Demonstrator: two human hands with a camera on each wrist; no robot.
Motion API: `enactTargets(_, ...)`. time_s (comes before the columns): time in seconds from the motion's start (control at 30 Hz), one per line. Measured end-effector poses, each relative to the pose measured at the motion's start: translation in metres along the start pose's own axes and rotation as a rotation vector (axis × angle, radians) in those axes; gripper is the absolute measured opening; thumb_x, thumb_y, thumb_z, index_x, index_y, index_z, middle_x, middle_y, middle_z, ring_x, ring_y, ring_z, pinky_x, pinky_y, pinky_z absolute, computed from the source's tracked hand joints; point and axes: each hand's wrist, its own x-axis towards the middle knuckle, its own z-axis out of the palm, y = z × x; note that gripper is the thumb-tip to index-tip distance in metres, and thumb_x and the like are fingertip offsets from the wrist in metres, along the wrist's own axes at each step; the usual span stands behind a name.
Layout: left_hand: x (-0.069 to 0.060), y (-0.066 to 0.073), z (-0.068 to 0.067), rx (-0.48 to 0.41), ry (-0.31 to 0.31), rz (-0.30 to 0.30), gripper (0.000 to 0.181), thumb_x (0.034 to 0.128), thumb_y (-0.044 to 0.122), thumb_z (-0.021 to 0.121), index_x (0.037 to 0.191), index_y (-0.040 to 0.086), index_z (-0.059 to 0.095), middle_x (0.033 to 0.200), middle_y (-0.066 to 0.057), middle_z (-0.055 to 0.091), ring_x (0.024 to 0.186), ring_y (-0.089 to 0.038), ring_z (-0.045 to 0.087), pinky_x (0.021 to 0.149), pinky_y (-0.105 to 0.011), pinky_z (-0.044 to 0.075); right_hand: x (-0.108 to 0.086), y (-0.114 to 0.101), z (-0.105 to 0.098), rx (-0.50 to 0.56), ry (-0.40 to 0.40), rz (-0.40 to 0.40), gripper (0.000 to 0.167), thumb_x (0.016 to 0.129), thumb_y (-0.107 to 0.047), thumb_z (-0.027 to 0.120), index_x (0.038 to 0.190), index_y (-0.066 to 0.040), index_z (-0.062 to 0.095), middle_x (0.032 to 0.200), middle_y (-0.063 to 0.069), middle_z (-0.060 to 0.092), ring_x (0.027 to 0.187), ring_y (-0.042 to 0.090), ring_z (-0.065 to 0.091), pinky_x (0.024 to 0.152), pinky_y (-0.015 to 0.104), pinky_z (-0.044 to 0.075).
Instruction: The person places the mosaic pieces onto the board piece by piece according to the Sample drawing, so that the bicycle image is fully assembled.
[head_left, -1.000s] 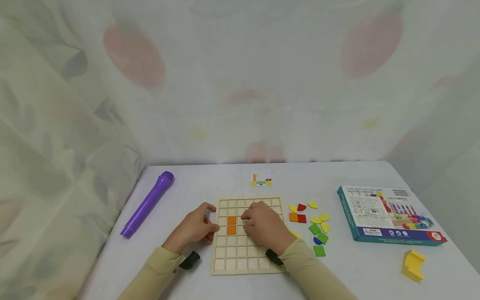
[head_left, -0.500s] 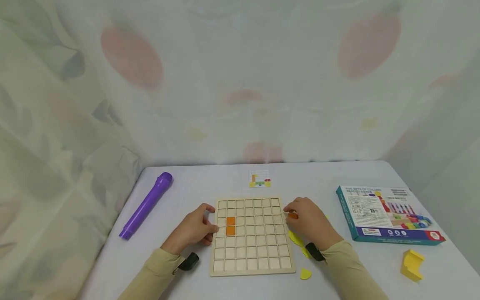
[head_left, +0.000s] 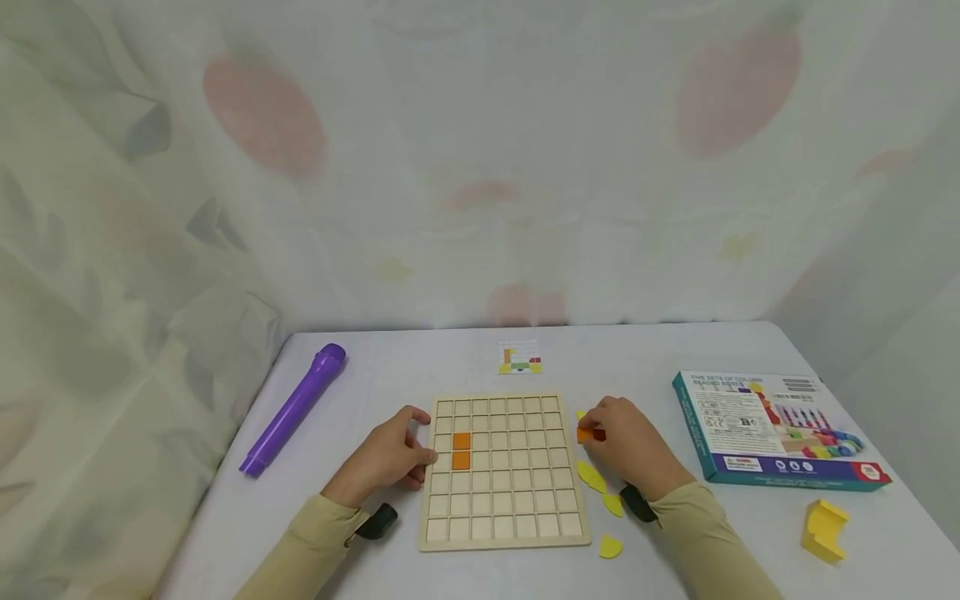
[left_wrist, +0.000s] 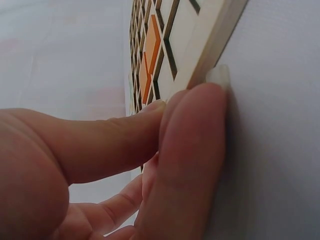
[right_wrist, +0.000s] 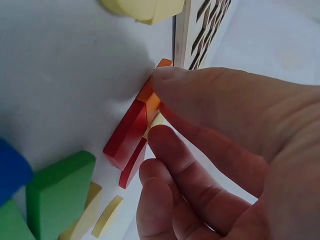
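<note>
L hand (head_left: 384,458) pinches the board's (head_left: 504,482) left edge, prob. to steady it; R hand (head_left: 630,443) pinches the orange tile (head_left: 582,436) just right of it, w/ yellow bits (head_left: 592,477) nearer, presumably for quick reach.

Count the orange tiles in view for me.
3: two orange tiles adjoining in one column of the board, a third orange tile at the right hand. More may hide beneath it.
</note>
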Motion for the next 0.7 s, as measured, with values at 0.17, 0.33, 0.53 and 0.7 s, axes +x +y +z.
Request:
enactTargets(0.17, -0.0009, -0.0005, -0.0002, -0.011, -0.003, -0.001, 0.060, 0.0943, 0.005, 0.082, 0.146, 0.010, 0.052, 0.094, -0.014, 0.065, 0.067, -0.023, 0.070, 0.059, -0.035, 0.065, -0.0005, 0.0000, -0.0001, -0.002, -0.004, 0.013, 0.011, 0.091, -0.009, 0.083, 0.102, -0.010, 0.083, 0.100, 0.003, 0.069, 0.094, 0.020, 0.058, 0.088, 0.041, 0.059)
enactTargets(0.33, -0.0013, -0.0002, -0.0001, -0.011, -0.008, 0.001, 0.060, 0.0944, 0.005, 0.082, 0.146, 0.010, 0.051, 0.094, -0.014, 0.065, 0.067, -0.023, 0.070, 0.059, -0.035, 0.065, -0.0003, -0.0019, 0.0008, 0.001, -0.028, 0.035, 0.013, 0.090, -0.007, 0.083, 0.102, -0.009, 0.082, 0.098, 0.003, 0.069, 0.091, 0.019, 0.057, 0.087, 0.039, 0.059)
enactTargets(0.53, -0.0014, 0.0010, -0.0022, -0.011, -0.006, 0.005, 0.060, 0.0947, 0.005, 0.082, 0.147, 0.009, 0.051, 0.094, -0.015, 0.065, 0.068, -0.023, 0.070, 0.059, -0.035, 0.065, 0.0008, -0.0042, 0.0020, 0.006, -0.045, 0.049, 0.016, 0.090, -0.007, 0.084, 0.106, -0.009, 0.082, 0.099, 0.002, 0.070, 0.091, 0.019, 0.056, 0.087, 0.038, 0.058)
enactTargets(0.7, -0.0011, 0.0012, -0.0016, -0.011, -0.006, 0.002, 0.060, 0.0946, 0.005, 0.082, 0.147, 0.009, 0.051, 0.095, -0.015, 0.065, 0.068, -0.023, 0.070, 0.059, -0.035, 0.065, 0.0009, -0.0036, 0.0002, 0.004, -0.056, 0.035, 0.017, 0.090, -0.006, 0.082, 0.106, -0.009, 0.082, 0.100, 0.002, 0.070, 0.092, 0.019, 0.056, 0.087, 0.039, 0.058)
